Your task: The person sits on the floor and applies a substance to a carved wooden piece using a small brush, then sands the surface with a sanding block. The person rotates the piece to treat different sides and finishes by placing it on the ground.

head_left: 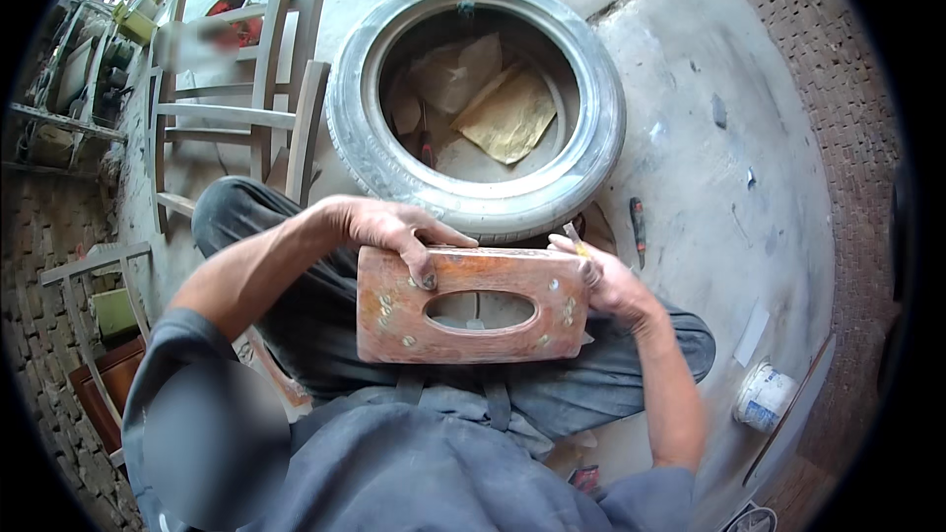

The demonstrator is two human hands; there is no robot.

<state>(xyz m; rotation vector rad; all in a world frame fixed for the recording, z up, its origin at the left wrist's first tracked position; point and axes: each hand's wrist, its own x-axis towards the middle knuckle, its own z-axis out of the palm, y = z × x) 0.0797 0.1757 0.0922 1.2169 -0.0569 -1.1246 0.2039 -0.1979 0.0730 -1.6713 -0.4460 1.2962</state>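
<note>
A wooden tissue box (467,343) with an oval slot is held tilted above my lap. Its reddish-brown face is worn and dusty, with small pale inlaid patches near the ends. My left hand (394,233) grips the upper left edge, thumb on the front face and fingers along the top. At the upper right corner, my right hand (616,286) closes on the box's end. A thin white-and-yellow stick (577,241) pokes up between the right fingers; its kind is unclear. Part of the right hand's grip is hidden by the box.
Ahead lies a dusty tyre (477,209) with a yellowish sheet (510,116), a clear bag and a red-handled tool inside. A screwdriver (639,227) is on the floor right of it. Wooden chair frames (264,89) stand left. A white tub (766,397) lies at the right.
</note>
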